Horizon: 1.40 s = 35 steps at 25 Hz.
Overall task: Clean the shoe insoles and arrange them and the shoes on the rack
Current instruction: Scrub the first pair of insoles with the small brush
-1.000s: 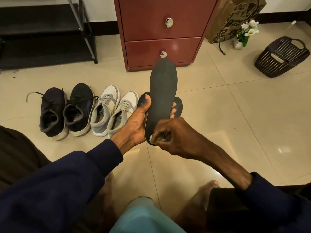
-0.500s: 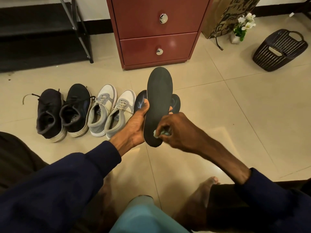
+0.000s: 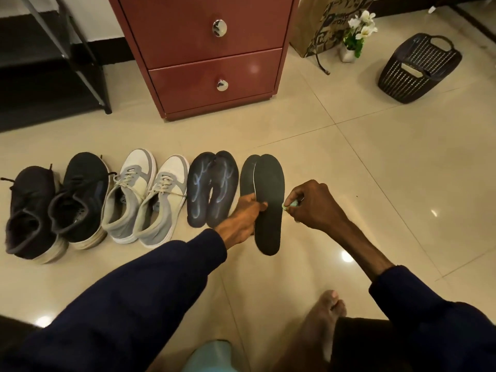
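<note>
My left hand (image 3: pixel 243 217) pinches the left edge of a plain black insole (image 3: pixel 269 205) that lies low over the floor, partly on a second black insole (image 3: pixel 247 174). My right hand (image 3: pixel 312 204) is just right of it, fingers curled round a small pale green cloth (image 3: pixel 290 204). Left of these, a pair of dark insoles with pale blue markings (image 3: pixel 212 187) lies on the tiles. Further left stand a grey and white sneaker pair (image 3: pixel 145 198) and a black sneaker pair (image 3: pixel 53 205). The black shoe rack (image 3: pixel 88 53) stands at the back left.
A red-brown drawer cabinet (image 3: pixel 209 57) stands behind the insoles. A paper bag (image 3: pixel 322 25), a small flower pot (image 3: pixel 354 30) and a dark plastic basket (image 3: pixel 418 68) are at the back right. My bare foot (image 3: pixel 319 326) rests on the tiles near me.
The insole was held upright in front of me while my right hand wiped it; now it is lowered onto the other insole on the floor. My right hand has drawn away to the right.
</note>
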{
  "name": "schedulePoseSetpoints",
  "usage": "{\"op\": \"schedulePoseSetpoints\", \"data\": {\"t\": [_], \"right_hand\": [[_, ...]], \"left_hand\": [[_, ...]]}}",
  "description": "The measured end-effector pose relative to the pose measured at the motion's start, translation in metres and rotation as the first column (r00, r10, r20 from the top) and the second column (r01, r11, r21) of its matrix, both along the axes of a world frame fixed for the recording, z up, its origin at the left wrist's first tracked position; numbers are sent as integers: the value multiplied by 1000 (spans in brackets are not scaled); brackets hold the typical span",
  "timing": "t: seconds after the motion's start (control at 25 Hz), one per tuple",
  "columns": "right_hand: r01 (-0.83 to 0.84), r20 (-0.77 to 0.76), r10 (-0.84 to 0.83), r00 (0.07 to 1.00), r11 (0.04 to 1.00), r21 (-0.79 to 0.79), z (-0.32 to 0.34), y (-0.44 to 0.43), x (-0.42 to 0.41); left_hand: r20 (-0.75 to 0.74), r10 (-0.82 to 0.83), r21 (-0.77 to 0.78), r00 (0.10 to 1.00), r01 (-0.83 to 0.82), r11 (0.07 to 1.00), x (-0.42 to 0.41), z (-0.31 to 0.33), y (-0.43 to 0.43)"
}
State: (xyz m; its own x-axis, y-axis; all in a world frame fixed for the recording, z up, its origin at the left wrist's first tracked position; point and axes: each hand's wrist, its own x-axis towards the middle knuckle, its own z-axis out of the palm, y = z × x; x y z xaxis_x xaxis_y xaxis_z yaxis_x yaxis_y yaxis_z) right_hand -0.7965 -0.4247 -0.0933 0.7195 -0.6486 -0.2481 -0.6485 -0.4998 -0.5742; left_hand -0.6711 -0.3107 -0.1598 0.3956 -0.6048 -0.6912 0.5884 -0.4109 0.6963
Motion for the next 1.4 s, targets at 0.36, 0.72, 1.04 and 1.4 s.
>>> {"op": "schedulePoseSetpoints", "data": {"t": [0.36,0.72,1.04,1.4], "right_hand": [[107,-27,-106,994,992,68,-76,-36,-4],[155,25,-159,987,982,112,-91,-43,12],[137,25,-142,990,980,141,-100,-32,14],[132,126,-169,978,957,258,-55,-32,27]], "left_hand": [[190,-182,120,965,162,980,4,-73,-78],[446,-240,69,862,234,970,6,-98,-76],[746,-458,556,483,-75,827,-8,-111,-32],[174,-33,-29,984,39,999,18,-62,-25]]}}
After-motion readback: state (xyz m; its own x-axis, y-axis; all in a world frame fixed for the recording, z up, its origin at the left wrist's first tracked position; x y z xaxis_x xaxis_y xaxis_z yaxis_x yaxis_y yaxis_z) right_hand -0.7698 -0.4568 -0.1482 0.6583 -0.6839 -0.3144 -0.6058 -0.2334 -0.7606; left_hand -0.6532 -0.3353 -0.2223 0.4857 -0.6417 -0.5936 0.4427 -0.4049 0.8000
